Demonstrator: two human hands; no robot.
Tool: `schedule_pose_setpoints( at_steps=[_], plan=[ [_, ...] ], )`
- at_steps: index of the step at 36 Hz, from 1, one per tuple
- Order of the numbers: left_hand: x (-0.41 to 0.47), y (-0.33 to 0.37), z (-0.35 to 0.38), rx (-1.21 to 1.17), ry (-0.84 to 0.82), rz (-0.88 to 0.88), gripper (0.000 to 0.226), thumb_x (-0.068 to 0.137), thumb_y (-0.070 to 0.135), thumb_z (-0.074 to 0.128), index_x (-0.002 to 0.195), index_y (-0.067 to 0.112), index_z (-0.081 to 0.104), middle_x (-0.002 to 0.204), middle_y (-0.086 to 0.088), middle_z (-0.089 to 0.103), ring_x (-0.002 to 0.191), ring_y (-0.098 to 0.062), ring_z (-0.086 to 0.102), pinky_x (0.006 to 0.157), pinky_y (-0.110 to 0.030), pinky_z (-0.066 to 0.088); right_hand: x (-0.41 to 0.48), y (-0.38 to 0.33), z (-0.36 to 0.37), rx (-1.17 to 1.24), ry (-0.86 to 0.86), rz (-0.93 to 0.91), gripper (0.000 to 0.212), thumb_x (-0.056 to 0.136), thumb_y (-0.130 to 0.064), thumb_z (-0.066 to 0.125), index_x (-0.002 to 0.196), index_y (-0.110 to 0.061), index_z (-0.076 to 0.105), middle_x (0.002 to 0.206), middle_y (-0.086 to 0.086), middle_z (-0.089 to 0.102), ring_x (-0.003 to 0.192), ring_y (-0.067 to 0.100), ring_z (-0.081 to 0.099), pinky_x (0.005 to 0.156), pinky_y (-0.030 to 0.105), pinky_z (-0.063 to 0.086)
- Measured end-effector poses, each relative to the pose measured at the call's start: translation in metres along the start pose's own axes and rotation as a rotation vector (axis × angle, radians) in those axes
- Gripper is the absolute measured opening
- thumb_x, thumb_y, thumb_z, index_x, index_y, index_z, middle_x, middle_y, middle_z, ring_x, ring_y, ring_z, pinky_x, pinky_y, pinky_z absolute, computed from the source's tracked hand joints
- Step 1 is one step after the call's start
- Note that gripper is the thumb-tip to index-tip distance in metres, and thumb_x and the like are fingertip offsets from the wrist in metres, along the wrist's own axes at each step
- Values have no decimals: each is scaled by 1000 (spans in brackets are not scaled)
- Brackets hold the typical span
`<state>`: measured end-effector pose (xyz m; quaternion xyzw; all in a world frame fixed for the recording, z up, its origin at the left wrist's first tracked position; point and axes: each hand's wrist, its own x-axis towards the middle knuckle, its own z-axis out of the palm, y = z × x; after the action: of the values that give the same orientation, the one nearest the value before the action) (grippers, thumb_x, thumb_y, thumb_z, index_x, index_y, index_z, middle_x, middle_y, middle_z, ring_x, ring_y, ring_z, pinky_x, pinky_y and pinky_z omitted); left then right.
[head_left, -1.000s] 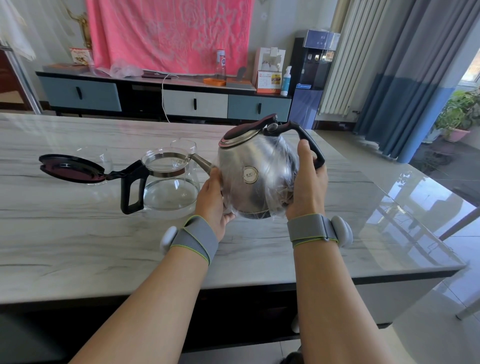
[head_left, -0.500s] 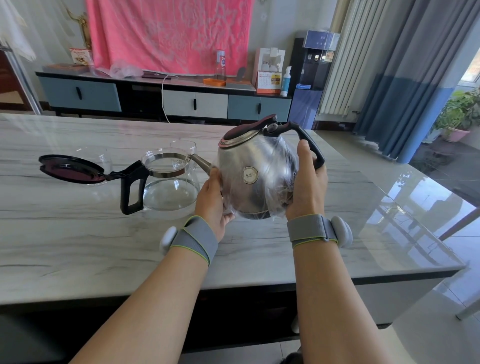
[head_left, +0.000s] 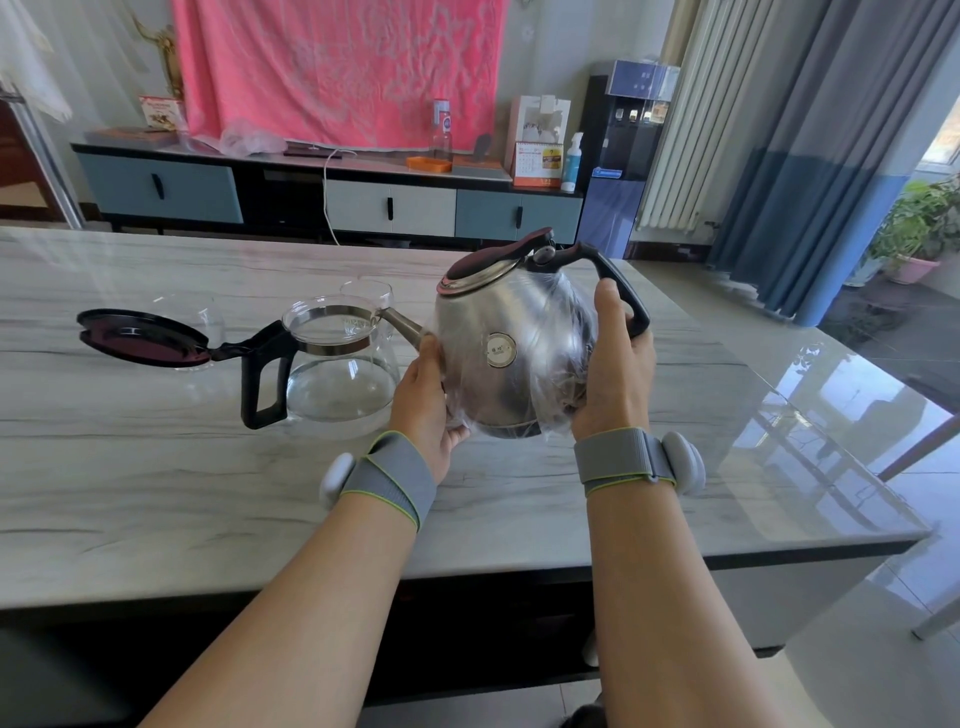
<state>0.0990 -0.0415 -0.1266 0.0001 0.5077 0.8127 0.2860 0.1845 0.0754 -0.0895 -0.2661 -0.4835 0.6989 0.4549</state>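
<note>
Your left hand (head_left: 423, 395) cups the spout side and your right hand (head_left: 615, 358) grips the handle side of the plastic-wrapped steel kettle (head_left: 498, 364), tilted above the bench (head_left: 156, 467) middle, just beside the glass carafe (head_left: 340, 374).

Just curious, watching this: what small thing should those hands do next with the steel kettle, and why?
Probably begin peeling the plastic wrap off the kettle with the left hand while the right hand steadies it. The wrap covers its body and hangs loose at the base, beside the left hand.
</note>
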Motion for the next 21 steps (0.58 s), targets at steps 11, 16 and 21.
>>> schedule_pose_setpoints(
  at_steps=[11,16,21],
  plan=[
    [2,-1,-1,-4,0,1,32,100,59,47,108,33,64,102,6,69,94,-16,65,97,-52,52,4,3,-1,16,-6,-1,27,87,-53,75,93,-29,64,96,-8,63,95,15,62,105,43,56],
    [1,-1,-1,-9,-4,-1,31,100,59,47,109,34,64,110,4,70,99,-17,66,97,-53,53,4,3,-1,13,-3,-13,31,84,-55,75,93,-28,64,95,-8,64,95,16,63,106,47,56],
    [1,-1,-2,-11,5,-2,36,99,59,48,118,32,63,113,3,70,101,-19,65,97,-54,52,2,1,0,9,-9,-5,33,80,-57,74,96,-30,65,100,-7,65,99,16,64,108,49,55]
  ],
)
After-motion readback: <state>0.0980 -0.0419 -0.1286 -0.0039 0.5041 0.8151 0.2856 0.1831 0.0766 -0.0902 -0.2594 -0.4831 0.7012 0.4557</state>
